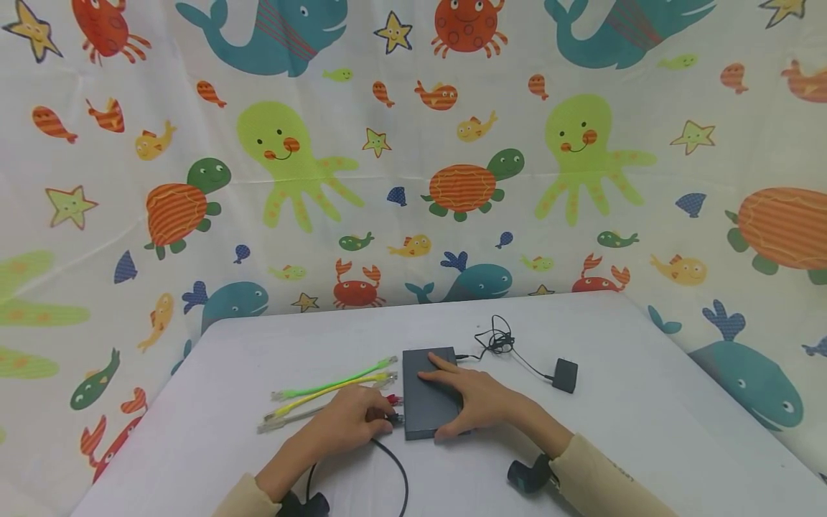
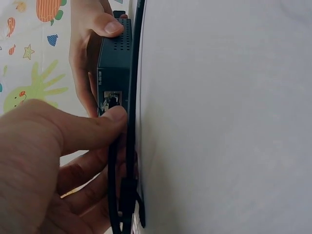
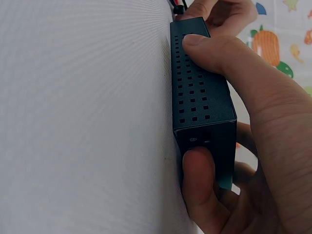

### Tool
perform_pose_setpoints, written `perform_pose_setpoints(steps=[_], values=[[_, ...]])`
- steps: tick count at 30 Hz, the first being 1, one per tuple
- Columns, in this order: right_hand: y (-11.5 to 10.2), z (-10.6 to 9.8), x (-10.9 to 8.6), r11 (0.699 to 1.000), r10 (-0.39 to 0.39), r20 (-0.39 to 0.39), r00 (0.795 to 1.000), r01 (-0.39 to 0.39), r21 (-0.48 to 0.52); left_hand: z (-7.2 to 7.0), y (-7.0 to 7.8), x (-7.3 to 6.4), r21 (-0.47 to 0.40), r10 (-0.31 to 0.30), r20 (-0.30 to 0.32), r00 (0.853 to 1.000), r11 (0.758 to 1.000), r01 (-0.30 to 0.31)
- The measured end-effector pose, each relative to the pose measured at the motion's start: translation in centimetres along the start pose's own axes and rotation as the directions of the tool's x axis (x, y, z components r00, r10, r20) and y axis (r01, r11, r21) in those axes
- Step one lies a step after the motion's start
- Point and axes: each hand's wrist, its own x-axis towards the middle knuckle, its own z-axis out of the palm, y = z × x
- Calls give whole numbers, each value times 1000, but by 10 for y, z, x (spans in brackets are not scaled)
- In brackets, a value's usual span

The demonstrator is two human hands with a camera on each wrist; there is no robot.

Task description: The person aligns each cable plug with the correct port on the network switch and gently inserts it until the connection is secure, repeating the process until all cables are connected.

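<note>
Sea-print cloth (image 1: 413, 172) hangs behind a white table (image 1: 349, 336), where a person in two beige sleeves (image 1: 610, 477) handles a dark box (image 1: 421, 402) near the middle of the tabletop. Grasping the box is the right hand (image 1: 481, 395), thumb on the vented near side, one finger bent against the right end and others spread over the top, likely to stop it sliding under a push from the opposite side. The left hand (image 1: 352, 422) pinches a black plug (image 1: 395, 418) at a port (image 2: 113, 95) in the box's left side, a close hold that seems meant for steering; whether the plug is fully seated cannot be told. Its black cable (image 1: 394, 458) loops slack toward the person, perhaps to avoid tugging.

By count: one box; one black plug in the fingers; one red plug (image 1: 393, 400) just beyond it, at the same side; three other cables, one green (image 1: 352, 378), one yellow (image 1: 323, 392) and one grey (image 1: 293, 418), lying close together to the left, apparently for easy reach; one adapter (image 1: 565, 375) off to the right, its single bundled cord (image 1: 500, 342) running to the box's far right corner; and two wrist cameras (image 1: 530, 474).
</note>
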Motion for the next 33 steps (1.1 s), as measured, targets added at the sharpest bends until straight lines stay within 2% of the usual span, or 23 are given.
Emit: perform_pose_setpoints(steps=[13,29,33], values=[[1,0,0,1000,-4,-1,1000,4,1,2,0,0,27,29,-7,1000,999,-29],[2,1,0,1000,-8,-2,1000,8,6,3,0,1,39,6,-11,1000,999,-6],[2,1,0,1000,-13,-3,1000,13,4,4,-2,1,34,18,-16,1000,999,-18]])
